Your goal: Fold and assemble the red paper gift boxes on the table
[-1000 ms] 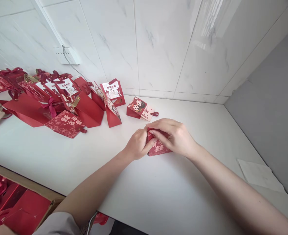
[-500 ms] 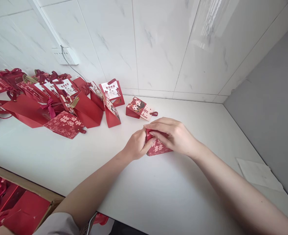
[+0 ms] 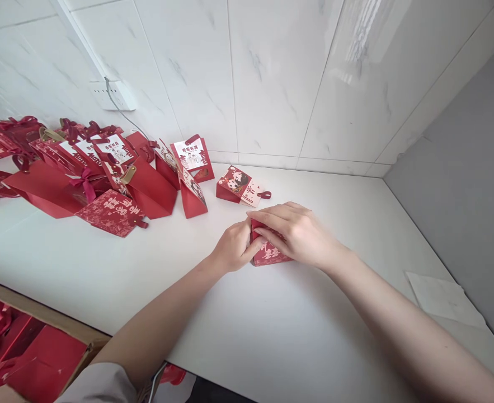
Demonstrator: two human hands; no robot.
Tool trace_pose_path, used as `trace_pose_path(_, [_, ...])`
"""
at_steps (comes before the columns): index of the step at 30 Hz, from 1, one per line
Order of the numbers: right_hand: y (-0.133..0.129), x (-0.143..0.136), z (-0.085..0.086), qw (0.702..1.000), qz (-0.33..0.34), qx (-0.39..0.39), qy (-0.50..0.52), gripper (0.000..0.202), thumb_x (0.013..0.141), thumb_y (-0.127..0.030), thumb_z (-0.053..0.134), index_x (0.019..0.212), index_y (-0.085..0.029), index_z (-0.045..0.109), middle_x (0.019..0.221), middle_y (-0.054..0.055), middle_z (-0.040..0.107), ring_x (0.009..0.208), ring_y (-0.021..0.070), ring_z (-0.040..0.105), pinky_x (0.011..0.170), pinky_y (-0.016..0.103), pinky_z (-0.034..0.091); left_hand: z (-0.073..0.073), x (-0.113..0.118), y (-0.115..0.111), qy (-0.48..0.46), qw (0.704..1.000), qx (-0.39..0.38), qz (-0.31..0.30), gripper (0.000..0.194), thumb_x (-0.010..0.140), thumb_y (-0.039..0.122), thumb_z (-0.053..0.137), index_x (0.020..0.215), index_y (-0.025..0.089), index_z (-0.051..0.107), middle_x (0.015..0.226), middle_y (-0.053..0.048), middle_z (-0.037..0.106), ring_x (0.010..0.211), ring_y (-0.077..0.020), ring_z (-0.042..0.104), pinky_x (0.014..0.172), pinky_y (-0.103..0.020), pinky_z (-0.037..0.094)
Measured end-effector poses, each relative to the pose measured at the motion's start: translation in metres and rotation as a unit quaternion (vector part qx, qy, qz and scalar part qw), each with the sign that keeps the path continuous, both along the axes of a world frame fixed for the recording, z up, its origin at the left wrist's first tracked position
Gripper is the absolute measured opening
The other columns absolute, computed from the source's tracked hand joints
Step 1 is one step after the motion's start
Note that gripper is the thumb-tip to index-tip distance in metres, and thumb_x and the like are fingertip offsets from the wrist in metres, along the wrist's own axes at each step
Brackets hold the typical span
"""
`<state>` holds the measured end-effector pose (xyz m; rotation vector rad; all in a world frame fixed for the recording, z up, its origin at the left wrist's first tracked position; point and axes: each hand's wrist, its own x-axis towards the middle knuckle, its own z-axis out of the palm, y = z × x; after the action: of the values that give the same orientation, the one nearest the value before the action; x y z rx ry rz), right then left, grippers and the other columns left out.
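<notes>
Under both hands, on the white table (image 3: 247, 313), lies a small red gift box (image 3: 269, 256) with pale Chinese lettering. My left hand (image 3: 234, 246) grips its left side, thumb on the printed face. My right hand (image 3: 303, 232) curls over the top and right side of the box, its thumb and fingers closed on it and hiding much of it. Just beyond the hands, another gift box (image 3: 233, 182) with cartoon faces and a dark red ribbon loop lies on its side.
Several red gift boxes (image 3: 152, 190) crowd the back left along the tiled wall (image 3: 272, 84), below a socket (image 3: 112, 96) with a grey cable. A cardboard box (image 3: 41, 313) of red packaging stands at lower left. A whitish sheet (image 3: 443, 296) lies at right.
My right hand has shifted slightly over the box, its thumb and fingers covering a bit more of the lettering. My left hand keeps nearly the same hold.
</notes>
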<state>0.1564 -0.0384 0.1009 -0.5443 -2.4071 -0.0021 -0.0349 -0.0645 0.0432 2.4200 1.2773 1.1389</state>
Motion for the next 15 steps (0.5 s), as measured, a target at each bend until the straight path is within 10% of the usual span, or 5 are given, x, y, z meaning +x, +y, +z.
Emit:
trace_pose_path(9, [0.009, -0.005, -0.016, 0.987, -0.047, 0.145, -0.046, 0.034, 0.102, -0.027, 0.045, 0.133, -0.019, 0.055, 0.098, 0.008, 0.072, 0.082, 0.0206, 0.065, 0.069, 0.035, 0.044, -0.011, -0.007, 0.008, 0.03, 0.997, -0.072, 0.003, 0.034, 0.076, 0.041, 0.071, 0.094, 0.02, 0.052, 0.083, -0.004, 0.064, 0.075, -0.0225, 0.064, 0.064, -0.033, 0.05])
trace_pose_path(15, [0.015, -0.007, -0.023, 0.992, -0.04, 0.12, 0.005, 0.056, 0.099, -0.032, 0.048, 0.152, -0.026, 0.029, 0.148, 0.012, 0.049, 0.13, 0.0293, 0.05, 0.114, 0.059, 0.023, -0.019, -0.011, 0.013, -0.044, 0.995, -0.093, -0.004, 0.051, 0.078, 0.04, 0.071, 0.119, 0.019, 0.051, 0.105, -0.009, 0.068, 0.094, -0.0255, 0.068, 0.079, -0.039, 0.055])
